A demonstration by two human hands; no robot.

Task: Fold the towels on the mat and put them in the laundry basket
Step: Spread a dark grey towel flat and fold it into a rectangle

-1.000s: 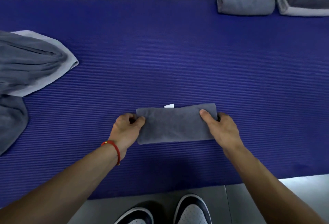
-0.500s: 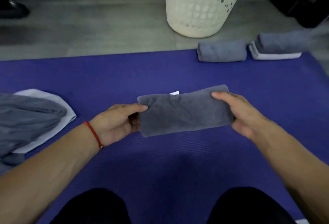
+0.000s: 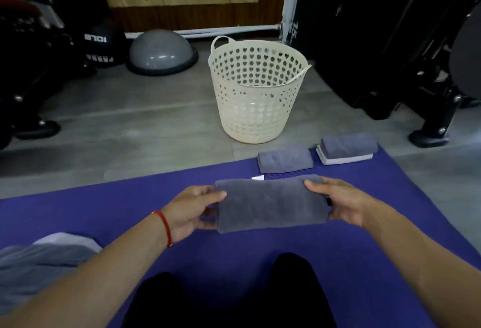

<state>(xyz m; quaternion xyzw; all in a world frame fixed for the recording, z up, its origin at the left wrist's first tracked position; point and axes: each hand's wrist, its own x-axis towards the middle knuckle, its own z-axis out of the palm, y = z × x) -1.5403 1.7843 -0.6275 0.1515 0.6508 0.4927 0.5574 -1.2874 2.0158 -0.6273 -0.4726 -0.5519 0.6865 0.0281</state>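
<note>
Head view shows me both hands, left hand point(image 3: 194, 209) and right hand point(image 3: 343, 201), pinching the ends of a folded grey towel point(image 3: 270, 204) mid-frame above the purple mat point(image 3: 260, 249); two folded towels point(image 3: 285, 159) and a folded pair point(image 3: 347, 148) wait centre-right; unfolded towels point(image 3: 39, 267) lie lower left; the laundry basket point(image 3: 256, 90) looks empty, so I judge most work remains.

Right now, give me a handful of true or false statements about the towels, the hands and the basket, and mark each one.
1. Both hands hold the folded grey towel, the left hand at one end and the right hand at the other. True.
2. The laundry basket stands on the purple mat. False: it stands on the grey floor beyond the mat.
3. Folded towels lie at the mat's far edge. True.
4. The basket lies tipped on its side. False: it stands upright.
5. A red string bracelet is on the right wrist. False: the left.
</note>
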